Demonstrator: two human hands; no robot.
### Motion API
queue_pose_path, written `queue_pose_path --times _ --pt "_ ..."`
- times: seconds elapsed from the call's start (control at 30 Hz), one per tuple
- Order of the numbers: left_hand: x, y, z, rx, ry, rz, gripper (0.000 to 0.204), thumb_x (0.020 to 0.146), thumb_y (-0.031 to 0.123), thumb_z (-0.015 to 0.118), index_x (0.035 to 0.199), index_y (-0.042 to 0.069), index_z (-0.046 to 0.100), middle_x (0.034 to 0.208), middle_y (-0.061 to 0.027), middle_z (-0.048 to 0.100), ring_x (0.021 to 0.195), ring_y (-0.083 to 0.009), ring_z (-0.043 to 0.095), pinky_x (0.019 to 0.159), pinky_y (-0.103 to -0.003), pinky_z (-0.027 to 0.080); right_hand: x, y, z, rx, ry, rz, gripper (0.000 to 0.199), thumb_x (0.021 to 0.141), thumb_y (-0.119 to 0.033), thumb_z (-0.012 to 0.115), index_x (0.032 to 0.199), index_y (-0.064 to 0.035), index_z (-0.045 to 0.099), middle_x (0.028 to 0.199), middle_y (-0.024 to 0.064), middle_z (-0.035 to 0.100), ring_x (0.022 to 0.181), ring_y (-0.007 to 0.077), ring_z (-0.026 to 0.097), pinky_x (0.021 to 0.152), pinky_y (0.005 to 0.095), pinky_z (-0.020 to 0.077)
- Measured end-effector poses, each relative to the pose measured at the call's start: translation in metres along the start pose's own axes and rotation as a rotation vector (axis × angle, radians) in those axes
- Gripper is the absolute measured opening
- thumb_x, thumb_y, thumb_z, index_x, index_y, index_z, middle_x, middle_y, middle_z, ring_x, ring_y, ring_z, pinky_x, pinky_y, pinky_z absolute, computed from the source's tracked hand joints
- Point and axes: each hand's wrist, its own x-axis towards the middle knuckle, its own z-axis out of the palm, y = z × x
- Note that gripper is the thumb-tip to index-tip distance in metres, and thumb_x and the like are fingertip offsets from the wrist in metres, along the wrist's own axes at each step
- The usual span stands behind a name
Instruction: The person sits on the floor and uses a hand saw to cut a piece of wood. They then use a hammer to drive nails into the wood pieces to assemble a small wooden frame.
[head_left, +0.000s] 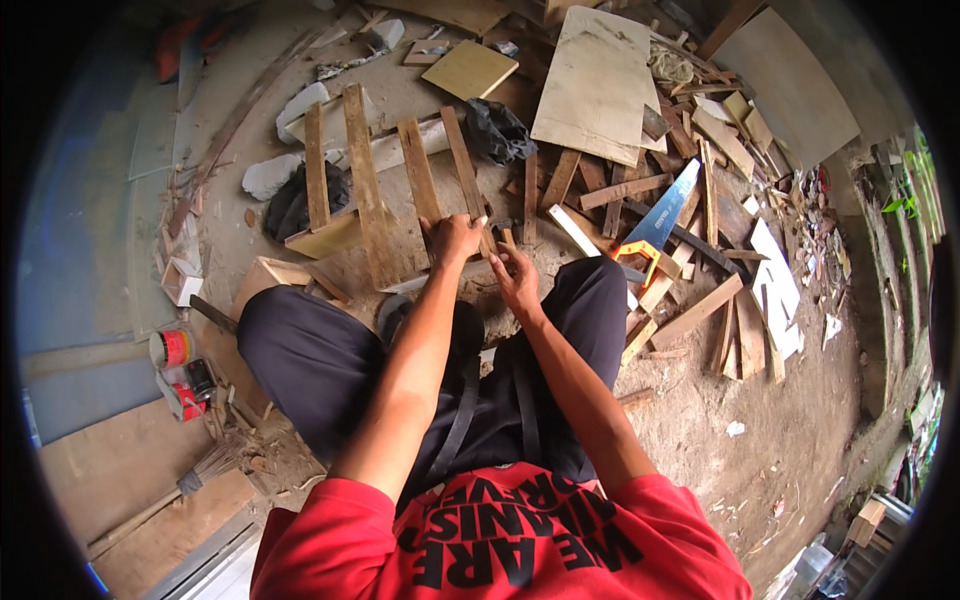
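Observation:
Several narrow wooden slats lie side by side in front of me, pointing away, over a pale crosspiece. My left hand (456, 240) is closed over the near end of the rightmost wooden slat (462, 155); its thumb side reaches the neighbouring slat (414, 165). At the same near end, my right hand (516, 282) has its fingertips bent against the rightmost slat's edge. Anything small between those fingertips is too fine to make out. Just beyond the right hand lies a dark object with a wooden part, partly hidden, possibly a hammer (506, 232).
A handsaw (655, 220) with an orange handle rests on scrap wood to my right. Large plywood sheets (592, 85) lie beyond it. Black plastic bags (498, 130) are near the slats. Cans (172, 348) stand at left beside my knee.

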Motion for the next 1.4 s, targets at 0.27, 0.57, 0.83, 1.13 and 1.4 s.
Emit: queue_pose_path --times 0.27,0.57,0.83,1.13,1.4 --pt "-0.007 0.005 -0.009 0.034 -0.071 -0.012 0.065 0.095 0.058 0.048 0.139 0.011 0.054 0.116 -0.0207 0.069 0.119 -0.0332 0.060 0.121 -0.053 0.004 0.002 -0.008 -0.005 -0.149 0.005 -0.020 0.035 0.093 -0.030 0.068 0.118 -0.0056 0.069 0.093 0.0176 0.067 0.087 0.0287 0.067 0.078 0.0369 0.0514" --pt "-0.008 -0.001 0.002 -0.046 -0.066 0.096 0.065 0.100 0.052 0.043 0.157 0.036 0.016 0.117 -0.0188 0.069 0.126 -0.0368 0.055 0.117 -0.063 -0.003 0.003 -0.003 0.000 -0.082 -0.003 0.013 0.039 0.094 -0.033 0.067 0.121 -0.0053 0.068 0.091 0.0158 0.066 0.085 0.0267 0.068 0.074 0.0360 0.0512" --pt "-0.019 -0.002 0.006 0.030 0.113 0.202 0.077 0.092 0.056 0.053 0.157 0.030 0.020 0.088 -0.0189 0.073 0.110 -0.0342 0.066 0.116 -0.064 -0.009 0.003 0.001 0.000 -0.071 -0.003 -0.030 0.036 0.095 -0.029 0.067 0.120 -0.0044 0.069 0.095 0.0180 0.064 0.088 0.0308 0.069 0.076 0.0371 0.0523" --pt "-0.013 0.001 0.009 -0.019 0.067 0.164 0.080 0.092 0.057 0.052 0.158 0.027 0.017 0.096 -0.0198 0.072 0.119 -0.0355 0.060 0.117 -0.061 -0.009 0.002 -0.008 -0.001 -0.076 0.002 -0.013 0.034 0.094 -0.025 0.066 0.120 -0.0046 0.068 0.100 0.0198 0.063 0.087 0.0325 0.067 0.076 0.0389 0.0515" --pt "0.004 -0.020 0.026 -0.047 0.379 0.297 0.072 0.097 0.047 0.052 0.150 0.002 0.031 0.143 -0.0239 0.042 0.134 -0.0416 0.038 0.116 -0.062 0.014 0.002 -0.007 0.000 -0.048 0.070 -0.025 0.045 0.092 -0.029 0.067 0.130 -0.0061 0.061 0.115 0.0230 0.062 0.106 0.0386 0.061 0.091 0.0427 0.0486"
